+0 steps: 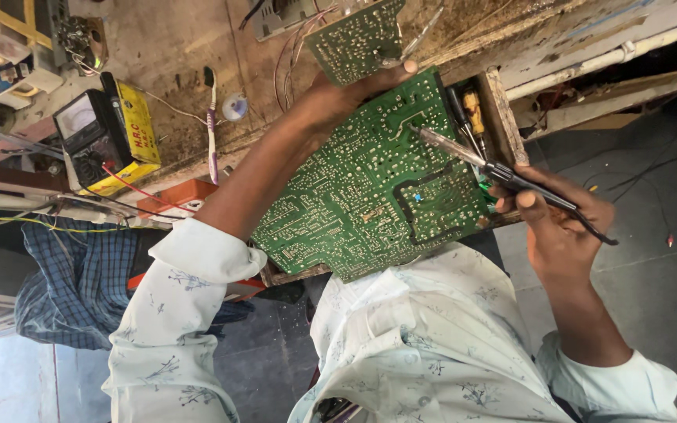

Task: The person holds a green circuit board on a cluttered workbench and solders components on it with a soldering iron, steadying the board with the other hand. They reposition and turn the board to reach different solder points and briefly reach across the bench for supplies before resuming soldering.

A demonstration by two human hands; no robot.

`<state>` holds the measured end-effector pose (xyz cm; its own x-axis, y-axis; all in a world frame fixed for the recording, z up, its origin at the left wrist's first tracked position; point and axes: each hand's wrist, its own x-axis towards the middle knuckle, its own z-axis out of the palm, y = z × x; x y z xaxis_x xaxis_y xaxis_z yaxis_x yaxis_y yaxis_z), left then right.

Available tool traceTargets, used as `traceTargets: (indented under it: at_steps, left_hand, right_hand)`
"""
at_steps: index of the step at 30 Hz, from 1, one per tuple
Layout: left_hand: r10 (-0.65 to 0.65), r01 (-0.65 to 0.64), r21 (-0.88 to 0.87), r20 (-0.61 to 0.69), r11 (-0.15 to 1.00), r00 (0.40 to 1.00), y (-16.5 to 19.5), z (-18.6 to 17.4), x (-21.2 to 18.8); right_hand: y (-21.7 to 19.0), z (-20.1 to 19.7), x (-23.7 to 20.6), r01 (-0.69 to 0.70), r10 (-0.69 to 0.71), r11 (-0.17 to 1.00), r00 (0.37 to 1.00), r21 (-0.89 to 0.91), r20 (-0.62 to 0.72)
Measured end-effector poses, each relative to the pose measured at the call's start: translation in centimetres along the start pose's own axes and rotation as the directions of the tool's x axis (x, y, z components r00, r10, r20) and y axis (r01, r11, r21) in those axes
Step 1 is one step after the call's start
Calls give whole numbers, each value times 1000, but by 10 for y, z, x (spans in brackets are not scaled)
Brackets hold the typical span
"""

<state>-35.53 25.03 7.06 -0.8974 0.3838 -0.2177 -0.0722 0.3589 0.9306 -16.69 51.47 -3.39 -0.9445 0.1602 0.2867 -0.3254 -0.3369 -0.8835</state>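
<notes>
Right hand (562, 223) at three o'clock, fingers wrapped tight around a soldering iron (503, 172), its tip resting on the solder side of the big green circuit board (370, 188) lying at centre on the worn counter (174, 55). Left hand (346, 98) reaches up toward twelve o'clock, fingers pinching the edge of a smaller green board (354, 35). Risk here, I'd say: the large board isn't pinned down, so pressure from the iron could skate it and bridge neighbouring joints. Multimeter (92, 137) sits at ten o'clock, toothbrush (211, 117) just beside it.
</notes>
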Motion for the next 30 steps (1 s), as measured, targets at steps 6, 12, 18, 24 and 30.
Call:
traceTargets:
  at_steps: [6, 12, 18, 24, 30]
  left_hand:
    - [-9, 10, -87, 19, 996, 1000, 0, 0, -3]
    - [69, -66, -77, 40, 995, 997, -9, -3, 5]
    - [67, -59, -133, 63, 989, 996, -15, -6, 9]
    - [78, -64, -149, 91, 987, 993, -12, -4, 12]
    - [95, -74, -219, 91, 973, 991, -12, -3, 13]
  right_hand:
    - [9, 4, -11, 115, -117, 987, 993, -116, -11]
    - [34, 16, -29, 332, -338, 934, 941, -131, -21]
    - [52, 37, -33, 291, -293, 956, 951, -38, -100]
    - [37, 37, -31, 450, -433, 724, 886, -522, 163]
    - [36, 49, -33, 542, -448, 528, 832, -653, 328]
